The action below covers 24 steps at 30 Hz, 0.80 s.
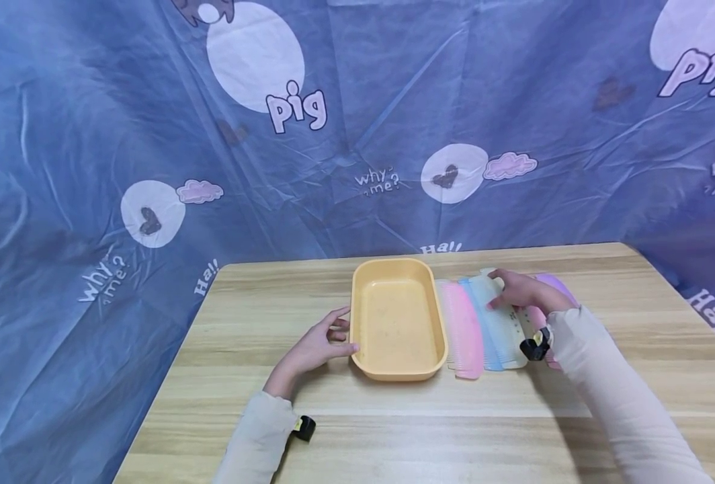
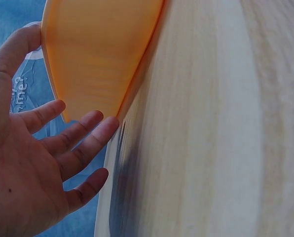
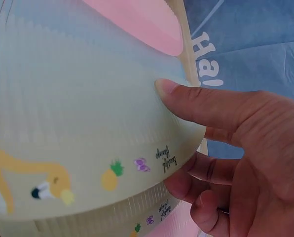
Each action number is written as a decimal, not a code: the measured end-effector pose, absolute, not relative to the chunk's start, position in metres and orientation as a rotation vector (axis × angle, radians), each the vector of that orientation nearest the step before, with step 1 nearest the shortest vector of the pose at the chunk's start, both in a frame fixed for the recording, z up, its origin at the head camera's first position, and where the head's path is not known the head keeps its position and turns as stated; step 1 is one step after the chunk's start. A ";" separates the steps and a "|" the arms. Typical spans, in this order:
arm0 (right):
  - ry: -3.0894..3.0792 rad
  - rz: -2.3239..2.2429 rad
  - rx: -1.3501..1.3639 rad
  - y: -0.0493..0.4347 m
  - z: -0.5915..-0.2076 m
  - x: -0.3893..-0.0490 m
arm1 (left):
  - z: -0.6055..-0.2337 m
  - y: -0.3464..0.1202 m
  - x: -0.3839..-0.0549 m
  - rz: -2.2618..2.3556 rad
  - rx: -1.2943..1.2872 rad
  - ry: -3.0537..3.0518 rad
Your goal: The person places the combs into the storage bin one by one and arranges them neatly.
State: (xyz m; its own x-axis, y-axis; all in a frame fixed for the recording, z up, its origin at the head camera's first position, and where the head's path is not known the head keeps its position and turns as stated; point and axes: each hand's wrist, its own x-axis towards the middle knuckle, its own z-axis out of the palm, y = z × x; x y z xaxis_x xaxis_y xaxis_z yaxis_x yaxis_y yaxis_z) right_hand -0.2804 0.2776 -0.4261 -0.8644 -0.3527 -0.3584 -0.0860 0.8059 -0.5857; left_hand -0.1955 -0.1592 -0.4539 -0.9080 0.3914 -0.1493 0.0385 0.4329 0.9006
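A yellow plastic tray (image 1: 398, 323) stands on the table, its inside bare. My left hand (image 1: 319, 343) rests along its left side, fingers spread and fairly straight, with fingertips at the wall in the left wrist view. To the right of the tray lie several wide-toothed combs in an overlapping row: a pink comb (image 1: 465, 336), a blue comb (image 1: 484, 329) and pale ones. My right hand (image 1: 517, 290) pinches the far end of a pale green comb (image 3: 78, 108) between thumb and fingers. That comb carries a flamingo and pineapple print. Another pale comb (image 3: 157, 205) lies beneath it.
Beyond my right wrist a purple comb (image 1: 556, 286) and more pink show, partly hidden by the sleeve. The wooden table (image 1: 430, 430) ends at a blue printed cloth (image 1: 357, 121) behind and at the sides.
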 end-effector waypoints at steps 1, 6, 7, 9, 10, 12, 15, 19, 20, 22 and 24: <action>2.542 -0.792 -0.335 0.278 -0.427 -0.280 | -0.454 -0.159 -0.196 1.468 0.371 2.350; 2.566 -0.848 -0.342 0.280 -0.429 -0.278 | -0.456 -0.159 -0.196 1.473 0.381 2.344; 2.567 -0.869 -0.339 0.281 -0.430 -0.278 | -0.456 -0.159 -0.196 1.477 0.371 2.341; 2.553 -0.919 -0.331 0.282 -0.432 -0.277 | -0.456 -0.159 -0.196 1.481 0.368 2.342; 2.545 -0.940 -0.326 0.282 -0.432 -0.277 | -0.457 -0.159 -0.196 1.482 0.371 2.343; 2.523 -0.982 -0.301 0.283 -0.433 -0.276 | -0.457 -0.159 -0.196 1.485 0.377 2.341; 2.497 -1.029 -0.271 0.284 -0.435 -0.276 | -0.458 -0.159 -0.196 1.491 0.389 2.336; 2.481 -1.078 -0.273 0.285 -0.438 -0.275 | -0.458 -0.159 -0.197 1.489 0.400 2.331; 2.479 -1.088 -0.278 0.285 -0.438 -0.275 | -0.459 -0.160 -0.197 1.485 0.399 2.330; 2.476 -1.112 -0.284 0.286 -0.438 -0.274 | -0.459 -0.160 -0.197 1.475 0.399 2.334; 2.483 -1.128 -0.286 0.286 -0.438 -0.273 | -0.458 -0.160 -0.197 1.473 0.398 2.332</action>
State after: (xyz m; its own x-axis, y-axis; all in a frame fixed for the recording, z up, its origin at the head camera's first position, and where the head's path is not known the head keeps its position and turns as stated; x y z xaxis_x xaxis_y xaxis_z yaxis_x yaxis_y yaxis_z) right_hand -0.2729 0.2863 -0.4377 -0.9004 -0.3413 -0.2697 -0.0214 0.6540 -0.7562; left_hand -0.1971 -0.1601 -0.4579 -0.8981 0.4152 -0.1448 0.0477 0.4194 0.9066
